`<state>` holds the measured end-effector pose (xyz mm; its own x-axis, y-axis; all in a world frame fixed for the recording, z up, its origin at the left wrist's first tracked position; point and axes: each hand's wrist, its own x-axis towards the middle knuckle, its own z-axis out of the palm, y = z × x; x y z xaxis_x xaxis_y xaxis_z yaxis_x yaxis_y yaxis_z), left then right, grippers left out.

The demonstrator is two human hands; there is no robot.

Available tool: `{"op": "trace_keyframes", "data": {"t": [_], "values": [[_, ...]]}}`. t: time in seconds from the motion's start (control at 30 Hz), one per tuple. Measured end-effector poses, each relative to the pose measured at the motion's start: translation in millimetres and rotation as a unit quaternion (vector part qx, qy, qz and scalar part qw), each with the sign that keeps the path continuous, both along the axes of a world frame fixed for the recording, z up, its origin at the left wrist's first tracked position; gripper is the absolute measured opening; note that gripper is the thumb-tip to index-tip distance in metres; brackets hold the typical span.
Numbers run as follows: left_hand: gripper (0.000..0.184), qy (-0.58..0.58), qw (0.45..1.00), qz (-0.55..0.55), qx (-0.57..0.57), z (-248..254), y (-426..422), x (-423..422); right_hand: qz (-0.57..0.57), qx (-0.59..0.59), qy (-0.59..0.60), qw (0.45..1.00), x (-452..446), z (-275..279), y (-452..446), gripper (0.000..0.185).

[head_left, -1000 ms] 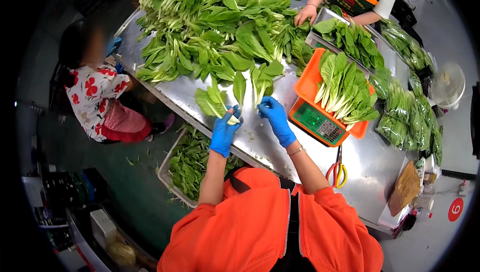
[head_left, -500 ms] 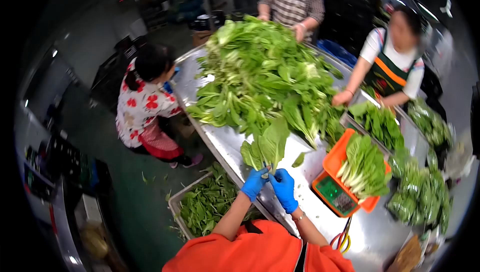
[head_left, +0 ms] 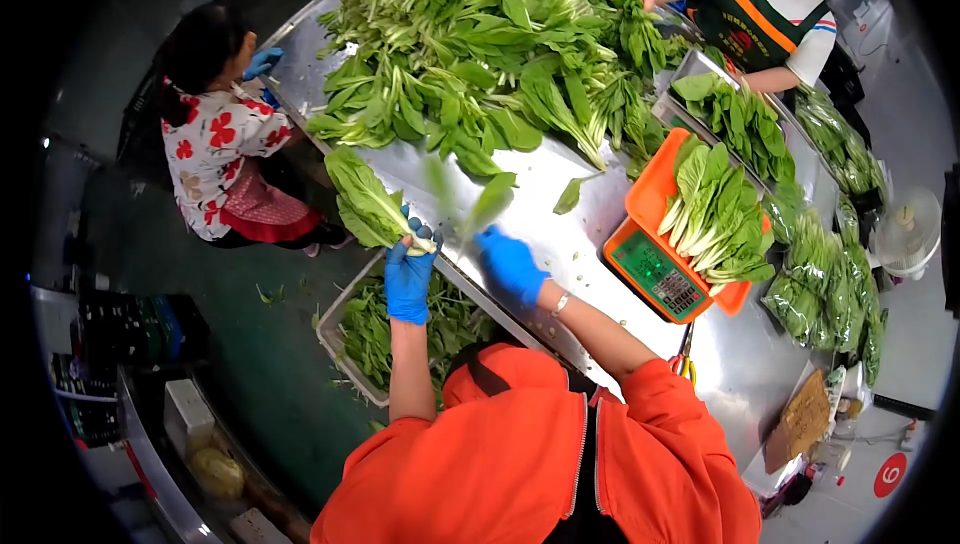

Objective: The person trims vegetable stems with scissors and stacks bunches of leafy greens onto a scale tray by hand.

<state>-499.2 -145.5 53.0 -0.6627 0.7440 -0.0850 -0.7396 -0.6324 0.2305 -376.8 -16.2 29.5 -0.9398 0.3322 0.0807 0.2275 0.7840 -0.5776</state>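
Observation:
In my left hand [head_left: 408, 269], gloved in blue, is a leafy green head [head_left: 363, 202], held by its pale stem end over the table's near edge. My right hand [head_left: 512, 264], also in a blue glove, is smeared by motion over the metal table [head_left: 590, 289]; its fingers cannot be made out. Just above it is a blurred leaf [head_left: 490, 201]. A large heap of leafy greens [head_left: 480, 54] covers the far part of the table. To the right, an orange scale [head_left: 655, 269] bears a tray of greens [head_left: 712, 206].
Scissors [head_left: 684, 366] lie below the scale. A crate of leaves [head_left: 350, 339] stands under the near edge. One co-worker [head_left: 225, 134] is at the left, another [head_left: 760, 19] at the upper right beside a second tray. Bagged greens [head_left: 805, 279] and a fan [head_left: 905, 232] are at the right.
My hands, together half a second ago, are now apart. The left has moved left with the greens. The view has tilted down, and the co-worker at the far side is out of view.

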Motion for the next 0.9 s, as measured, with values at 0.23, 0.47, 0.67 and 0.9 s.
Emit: {"op": "trace_keyframes", "data": {"t": [0.23,0.47,0.67,0.9], "values": [[0.023,-0.017,0.996,0.000,-0.083,-23,17,6,-0.180,-0.040,0.050,0.982,-28,-8,51,0.021],[0.011,-0.024,0.992,-0.049,-0.113,-34,35,16,-0.252,-0.167,0.073,0.950,-47,-49,110,0.018],[0.027,0.077,0.969,-0.030,-0.232,-2,70,25,-0.268,-0.532,0.221,0.772,-22,5,94,0.017],[0.035,0.086,0.966,-0.079,-0.232,-13,114,34,-0.135,-0.464,0.082,0.872,5,31,85,0.022]]}}
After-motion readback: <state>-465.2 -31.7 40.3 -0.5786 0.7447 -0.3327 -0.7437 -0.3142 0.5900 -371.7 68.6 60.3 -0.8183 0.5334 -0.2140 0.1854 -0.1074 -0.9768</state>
